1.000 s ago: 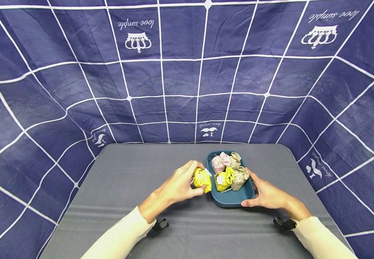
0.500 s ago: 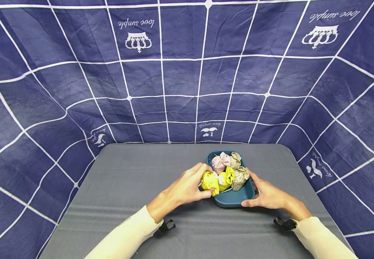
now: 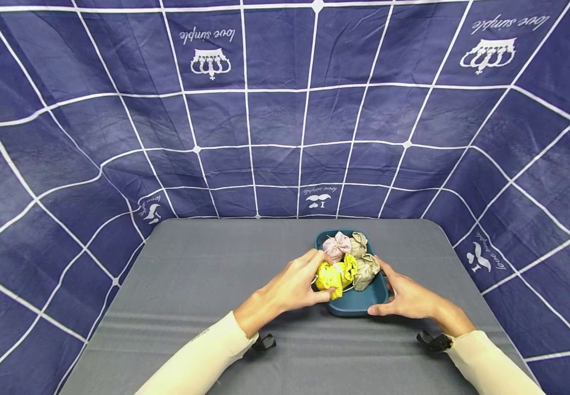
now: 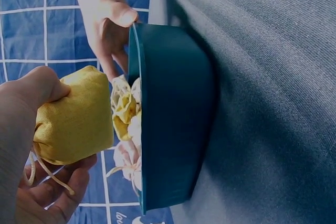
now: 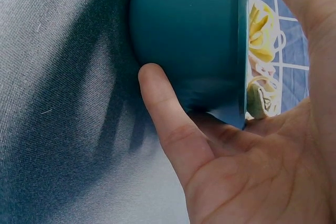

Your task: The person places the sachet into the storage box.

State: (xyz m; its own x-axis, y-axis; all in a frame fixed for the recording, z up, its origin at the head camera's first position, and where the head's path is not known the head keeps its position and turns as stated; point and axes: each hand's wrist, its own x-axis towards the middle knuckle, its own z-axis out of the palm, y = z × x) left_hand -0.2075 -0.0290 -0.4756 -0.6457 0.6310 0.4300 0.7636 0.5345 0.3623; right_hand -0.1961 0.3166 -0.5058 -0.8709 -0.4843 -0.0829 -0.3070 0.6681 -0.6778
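My left hand [image 3: 302, 282] grips a yellow drawstring pouch [image 4: 79, 119] between thumb and fingers, its pale cord dangling. In the head view the pouch overlaps the left side of a teal bin [image 3: 356, 305]; in the left wrist view it is above the rim. Inside the bin are a pink pouch [image 3: 335, 247], two khaki pouches [image 3: 365, 272] and another yellow pouch [image 3: 349, 267], partly covered by the held one. At the bin's right side my right hand [image 3: 410, 296] holds it, thumb at the near corner and a finger [image 5: 168, 108] along the outer wall.
The bin stands on a grey cloth-covered table [image 3: 215, 258], right of its middle. Blue curtains [image 3: 275, 120] with white grid lines enclose the back and both sides. Each wrist carries a black strap [image 3: 434, 341].
My left hand has carried the yellow pouch rightward from beside the bin to over its left side, covering part of the yellow pouch inside. My right hand and the bin have stayed put.
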